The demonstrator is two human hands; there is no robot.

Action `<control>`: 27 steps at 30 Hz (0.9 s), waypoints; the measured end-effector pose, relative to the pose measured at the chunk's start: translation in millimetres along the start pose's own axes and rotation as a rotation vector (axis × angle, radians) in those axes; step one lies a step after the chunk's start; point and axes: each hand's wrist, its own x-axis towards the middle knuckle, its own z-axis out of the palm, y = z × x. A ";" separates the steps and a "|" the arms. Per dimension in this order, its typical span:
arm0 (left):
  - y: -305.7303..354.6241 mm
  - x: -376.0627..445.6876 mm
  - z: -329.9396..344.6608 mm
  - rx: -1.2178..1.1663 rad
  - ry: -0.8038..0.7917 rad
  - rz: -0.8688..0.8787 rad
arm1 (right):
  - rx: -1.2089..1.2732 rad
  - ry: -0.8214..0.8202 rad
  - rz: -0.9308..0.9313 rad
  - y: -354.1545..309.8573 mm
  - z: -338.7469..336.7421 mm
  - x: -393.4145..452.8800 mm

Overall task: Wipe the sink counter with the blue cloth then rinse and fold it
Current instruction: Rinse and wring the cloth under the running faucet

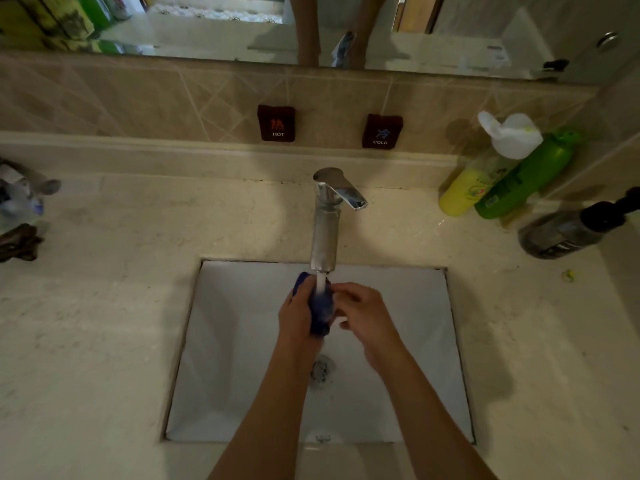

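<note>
The blue cloth (320,308) is bunched into a tight wad under the running faucet (325,233), over the middle of the white sink (426,341), with the stream landing right on top of it. The left hand (298,315) has its grip closed around the wad from the left, and the right hand (367,318) pinches the other side with curled fingers, so both hands hold the one cloth between them.

I'd say the rinse is under way, and the risks come from the water. Held this high and close to the spout, the wad could throw spray back onto the table (104,306), which would undo the wiping. A cloth balled this tightly may only get wet on the outside, leaving dirt in the folds unless it is opened up. If the wet cloth slips, it would fall toward the drain (322,370) just below. Wringing too far to the right could send drips toward the bottles (512,178) standing near the back corner of the table.

Much is hard to read. Most of the cloth is covered by the hands, so its size and how clean it is cannot be told. The left edge shows only blurred items (20,216) that I cannot identify. A small yellowish speck (568,275) lies on the table at right; what it is, I cannot say.
</note>
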 end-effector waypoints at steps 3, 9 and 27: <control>-0.3 5.8 -0.9 -0.095 -0.093 -0.060 | -0.118 0.080 -0.053 -24.9 -26.2 -2.9; -1.4 -1.2 13.9 -0.212 -0.120 -0.048 | 0.042 0.113 -0.270 -109.1 -37.5 -10.4; 1.8 -55.2 8.4 -0.223 -0.167 -0.022 | 0.052 0.073 -0.180 -2.5 -5.0 -20.7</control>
